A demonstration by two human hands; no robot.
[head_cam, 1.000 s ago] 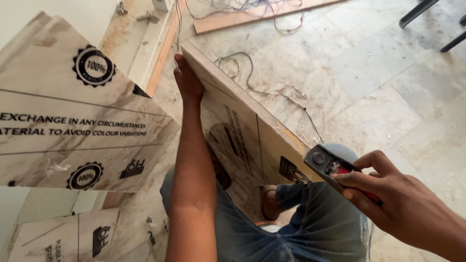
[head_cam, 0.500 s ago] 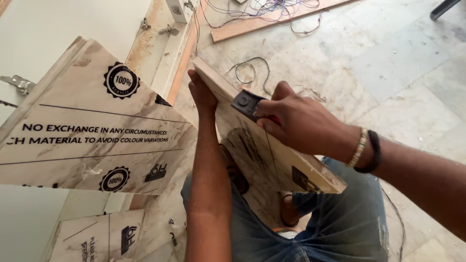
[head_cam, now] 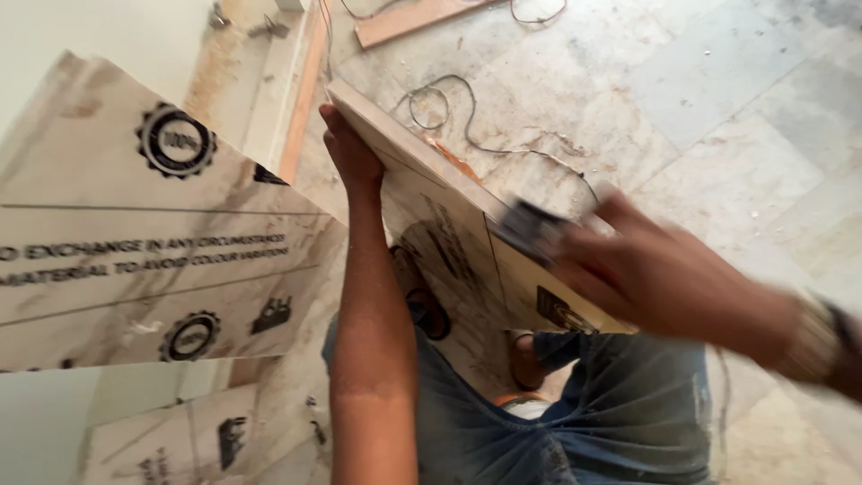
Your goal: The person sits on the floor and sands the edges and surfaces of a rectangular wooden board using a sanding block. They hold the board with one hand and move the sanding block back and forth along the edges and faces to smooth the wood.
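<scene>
A marble-patterned tile (head_cam: 449, 242) stands on edge, leaning across my lap. My left hand (head_cam: 348, 153) grips its far upper corner and steadies it. My right hand (head_cam: 660, 283) is blurred with motion; it holds a small dark hand tool (head_cam: 530, 229) pressed against the tile's top edge near the middle. My legs in blue jeans (head_cam: 628, 404) are below the tile.
A larger tile with printed black seals (head_cam: 153, 224) leans at the left; another lies below it (head_cam: 171, 440). A thin cable (head_cam: 467, 117) loops over the marble floor, and a wooden plank (head_cam: 422, 18) lies at the top. A sandal (head_cam: 525, 359) shows under the tile.
My right hand with the tool went from the tile's near end up to its far end, and has now slid back along the top edge toward the middle. The left hand kept its grip.
</scene>
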